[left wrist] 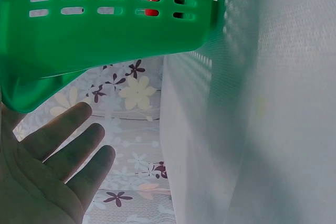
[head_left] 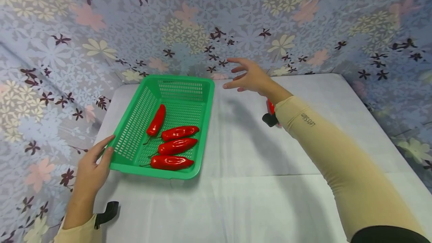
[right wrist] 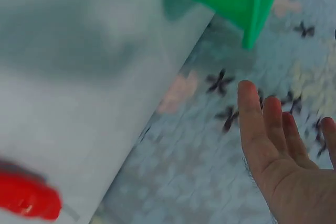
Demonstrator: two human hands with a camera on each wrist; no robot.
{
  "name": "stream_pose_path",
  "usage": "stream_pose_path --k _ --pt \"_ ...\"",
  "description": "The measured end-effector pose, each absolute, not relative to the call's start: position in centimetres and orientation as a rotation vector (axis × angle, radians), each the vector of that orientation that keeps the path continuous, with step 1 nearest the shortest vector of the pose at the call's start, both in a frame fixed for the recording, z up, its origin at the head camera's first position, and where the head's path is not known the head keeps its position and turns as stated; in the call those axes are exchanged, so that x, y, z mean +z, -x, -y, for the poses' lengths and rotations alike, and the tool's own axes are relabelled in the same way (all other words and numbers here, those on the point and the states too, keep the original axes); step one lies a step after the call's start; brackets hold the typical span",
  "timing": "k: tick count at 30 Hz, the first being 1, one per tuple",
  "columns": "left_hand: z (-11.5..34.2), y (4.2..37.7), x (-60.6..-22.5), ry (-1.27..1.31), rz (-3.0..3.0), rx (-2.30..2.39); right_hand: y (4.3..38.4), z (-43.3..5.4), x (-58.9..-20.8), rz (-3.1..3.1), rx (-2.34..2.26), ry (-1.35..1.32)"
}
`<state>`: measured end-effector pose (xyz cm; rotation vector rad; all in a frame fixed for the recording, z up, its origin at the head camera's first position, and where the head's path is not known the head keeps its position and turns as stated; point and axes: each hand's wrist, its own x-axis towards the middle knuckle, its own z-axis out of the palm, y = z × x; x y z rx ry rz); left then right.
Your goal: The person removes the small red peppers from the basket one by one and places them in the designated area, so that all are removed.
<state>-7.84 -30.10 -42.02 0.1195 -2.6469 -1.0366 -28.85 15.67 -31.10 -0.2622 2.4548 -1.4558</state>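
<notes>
A green plastic basket point(head_left: 209, 115) sits on the left half of the table, with several red chili peppers point(head_left: 172, 162) lying inside. My left hand point(head_left: 92, 168) touches its near left rim corner with thumb and index finger. In the left wrist view, the other fingers point(left wrist: 79, 156) stretch out straight below the basket wall point(left wrist: 115, 38). My right hand point(head_left: 249, 78) is in the air over the table's far edge, right of the basket, fingers spread and holding nothing. Another red chili pepper point(right wrist: 26, 198) lies on the table, partly hidden by my right forearm in the head view.
A white cloth covers the table point(head_left: 236, 198). Flower-patterned fabric point(head_left: 189, 21) hangs behind the far edge and along both sides. Black mounts point(head_left: 109, 213) are strapped on both wrists over beige sleeves.
</notes>
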Motion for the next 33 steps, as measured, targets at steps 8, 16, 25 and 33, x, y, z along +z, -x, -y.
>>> stream_pose_path --k 8,16,25,33 --pt "30.1 7.9 -41.9 -0.106 2.640 -1.026 28.8 -10.2 -31.0 -2.302 -1.508 0.491" --pt "30.3 8.0 -41.8 -0.079 2.653 -1.017 28.2 -6.2 -32.6 -2.117 -1.445 0.695" --pt "30.4 8.0 -41.7 -0.091 2.655 -1.014 27.5 -2.5 -34.8 -2.038 -1.268 0.831" --pt "30.4 8.0 -41.8 -0.057 2.637 -1.025 27.1 -0.2 -36.6 -2.061 -1.019 0.886"
